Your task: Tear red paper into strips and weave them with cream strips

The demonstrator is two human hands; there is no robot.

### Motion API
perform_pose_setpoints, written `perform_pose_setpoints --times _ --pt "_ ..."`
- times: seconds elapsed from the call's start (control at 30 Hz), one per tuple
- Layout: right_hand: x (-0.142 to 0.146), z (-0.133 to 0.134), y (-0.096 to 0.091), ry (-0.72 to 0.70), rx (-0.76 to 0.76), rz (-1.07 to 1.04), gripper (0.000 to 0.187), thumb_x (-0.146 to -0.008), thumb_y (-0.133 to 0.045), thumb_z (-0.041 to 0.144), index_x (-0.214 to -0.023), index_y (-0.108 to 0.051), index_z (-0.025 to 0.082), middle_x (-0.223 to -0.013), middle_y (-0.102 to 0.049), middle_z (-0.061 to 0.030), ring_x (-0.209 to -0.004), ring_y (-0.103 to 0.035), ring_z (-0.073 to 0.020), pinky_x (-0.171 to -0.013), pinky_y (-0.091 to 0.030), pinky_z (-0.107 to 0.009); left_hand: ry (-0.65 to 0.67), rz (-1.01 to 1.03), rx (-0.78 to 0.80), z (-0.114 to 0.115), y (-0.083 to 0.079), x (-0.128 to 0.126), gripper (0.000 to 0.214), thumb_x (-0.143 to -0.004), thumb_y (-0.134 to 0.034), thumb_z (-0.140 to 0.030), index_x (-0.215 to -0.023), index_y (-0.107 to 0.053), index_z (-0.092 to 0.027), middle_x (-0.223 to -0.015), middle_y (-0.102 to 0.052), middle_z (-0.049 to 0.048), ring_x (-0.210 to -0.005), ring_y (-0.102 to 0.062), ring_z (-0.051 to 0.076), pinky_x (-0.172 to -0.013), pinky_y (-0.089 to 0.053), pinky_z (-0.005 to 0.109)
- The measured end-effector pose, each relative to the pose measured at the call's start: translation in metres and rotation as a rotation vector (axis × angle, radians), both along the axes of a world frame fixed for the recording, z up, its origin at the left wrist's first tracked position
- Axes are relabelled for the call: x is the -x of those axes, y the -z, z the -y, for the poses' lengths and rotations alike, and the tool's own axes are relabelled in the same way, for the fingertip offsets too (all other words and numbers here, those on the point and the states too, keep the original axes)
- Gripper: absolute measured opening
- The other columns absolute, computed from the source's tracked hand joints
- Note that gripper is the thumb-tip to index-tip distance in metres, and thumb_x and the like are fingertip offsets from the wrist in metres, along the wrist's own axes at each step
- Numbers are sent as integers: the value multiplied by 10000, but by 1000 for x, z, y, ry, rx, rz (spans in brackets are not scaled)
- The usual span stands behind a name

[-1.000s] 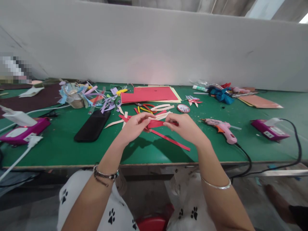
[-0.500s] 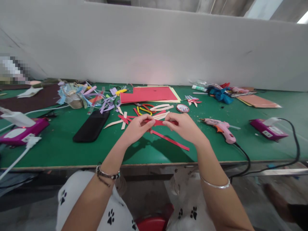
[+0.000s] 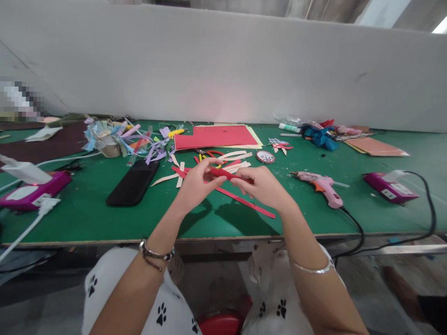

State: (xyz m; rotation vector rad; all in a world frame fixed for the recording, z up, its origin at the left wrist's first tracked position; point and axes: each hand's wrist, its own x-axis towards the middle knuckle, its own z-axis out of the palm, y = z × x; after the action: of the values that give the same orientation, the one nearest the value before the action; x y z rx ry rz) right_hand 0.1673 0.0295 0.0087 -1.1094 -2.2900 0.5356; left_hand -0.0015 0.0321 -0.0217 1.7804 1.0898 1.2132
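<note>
Both hands are over the middle of the green bench (image 3: 87,218), a little in from its near edge. The left hand (image 3: 199,181) and right hand (image 3: 260,186) are closed in a pinch on the two ends of one red paper strip (image 3: 226,174), fingertips curled over it. The strip is held just above the surface, and whether it is folded or rolled cannot be told. A second long red strip (image 3: 249,203) lies flat under the right hand, running slantwise toward the near edge. Loose cream strips (image 3: 232,156) and red-and-yellow tool handles (image 3: 209,156) lie just beyond the hands. A red card sheet (image 3: 214,136) sits at the far edge against the white partition (image 3: 223,70). Left of the hands is a black phone-shaped slab (image 3: 133,182), near but not touching. Past it, a ribbon heap (image 3: 108,137) sits toward the far left and a purple device (image 3: 33,191) by the left edge. To the right is a pink glue gun (image 3: 323,186), its cord dropping over the near edge. A round tin lid (image 3: 266,157) sits between the gun and the card. A second purple device (image 3: 389,188) is toward the right edge, and blue cloth (image 3: 319,137) at the far right. Open green shows along the near edge on both sides of the forearms.
</note>
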Motion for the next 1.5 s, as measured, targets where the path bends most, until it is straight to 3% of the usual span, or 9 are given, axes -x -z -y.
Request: perform_pose_setpoints --times 0.17,0.33,0.43,0.57,0.8,1.0,1.23,1.4,1.5 --pt "-1 -1 1 43 8 -31 271 -787 -483 258 -538 -428 166 -484 -400 51 -467 -334 -67 -489 -256 -207 -2 86 119 -2 -1 -2 256 -664 -607 -340 -828 -561 -149 -742 -622 19 -681 -587 138 -615 -454 239" --pt "-2 -2 4 73 16 -69 288 -761 -524 262 -520 -401 165 -486 -407 51 -473 -339 -65 -491 -257 -208 -15 77 140 1 -4 -6 168 -699 -565 -321 -687 -553 -154 -607 -605 -13 -594 -564 114 -586 -443 224" --pt "-2 -3 4 47 26 -90 227 -767 -516 276 -575 -483 159 -526 -458 38 -489 -376 -70 -497 -275 -207 -19 39 132 3 -5 -6 172 -720 -544 -309 -645 -551 -154 -597 -613 -11 -561 -550 103 -567 -435 213" --pt "-1 -3 4 -22 51 -146 183 -810 -443 259 -747 -585 162 -582 -523 24 -513 -435 -75 -527 -319 -200 -3 -8 146 3 -6 -5 186 -739 -526 -311 -706 -607 -147 -655 -647 3 -537 -538 94 -549 -431 208" --pt "0 -3 4 -7 52 -107 303 -821 -420 283 -552 -483 158 -477 -462 39 -467 -409 -67 -523 -316 -201 -63 70 137 2 -6 -2 168 -686 -589 -318 -704 -621 -154 -670 -663 12 -603 -576 116 -569 -449 214" --pt "1 -3 5 39 53 -127 206 -794 -462 260 -615 -497 166 -480 -452 51 -447 -387 -64 -493 -297 -200 -125 212 143 1 -3 -5 204 -623 -642 -293 -764 -617 -147 -693 -665 17 -617 -591 127 -595 -467 241" --pt "3 -2 4 47 50 -105 295 -797 -461 267 -521 -433 164 -464 -437 45 -441 -375 -60 -487 -293 -200 -159 258 107 0 -1 -8 246 -618 -654 -345 -755 -613 -145 -669 -643 10 -597 -583 128 -607 -471 260" --pt "2 -2 8 44 73 -174 145 -770 -507 278 -715 -568 158 -502 -477 49 -443 -418 -61 -476 -315 -195 -160 283 75 0 0 -8 179 -631 -650 -282 -743 -615 -148 -667 -636 3 -611 -585 119 -622 -474 245" --pt "1 -3 11 -5 144 -237 165 -786 -476 263 -742 -588 150 -479 -491 51 -413 -441 -57 -460 -341 -187 -146 323 47 1 0 -8 176 -639 -641 -234 -800 -624 -163 -773 -651 12 -713 -594 121 -670 -475 228"
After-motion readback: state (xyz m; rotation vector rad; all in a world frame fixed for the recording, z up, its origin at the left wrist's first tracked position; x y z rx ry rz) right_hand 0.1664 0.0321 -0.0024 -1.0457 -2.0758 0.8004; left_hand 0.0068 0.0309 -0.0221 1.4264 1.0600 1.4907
